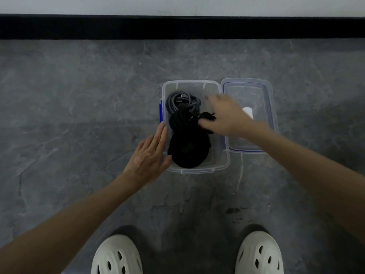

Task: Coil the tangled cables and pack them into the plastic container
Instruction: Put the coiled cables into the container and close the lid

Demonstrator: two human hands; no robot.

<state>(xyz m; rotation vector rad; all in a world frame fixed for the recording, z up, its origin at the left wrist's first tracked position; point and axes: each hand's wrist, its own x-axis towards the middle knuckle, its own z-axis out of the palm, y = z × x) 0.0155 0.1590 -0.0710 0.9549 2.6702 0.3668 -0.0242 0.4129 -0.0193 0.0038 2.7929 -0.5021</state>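
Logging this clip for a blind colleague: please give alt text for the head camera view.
A right hand, blurred, reaches into a clear plastic container on a grey floor, onto a small black cable bundle; the left hand lies flat against its left wall. A grey cable coil and black cable coils lie inside; the lid lies to its right.

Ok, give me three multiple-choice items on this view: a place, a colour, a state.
1. The lid lies: A) right of the box; B) on the box; C) in a hand.
2. The far coil in the box is: A) red; B) gray; C) white.
3. The left hand is: A) curled round a cable; B) lifting the lid; C) flat against the box.
A: lid sits apart, beside the box. B: gray loops at the far end. C: straight fingers on the left wall.
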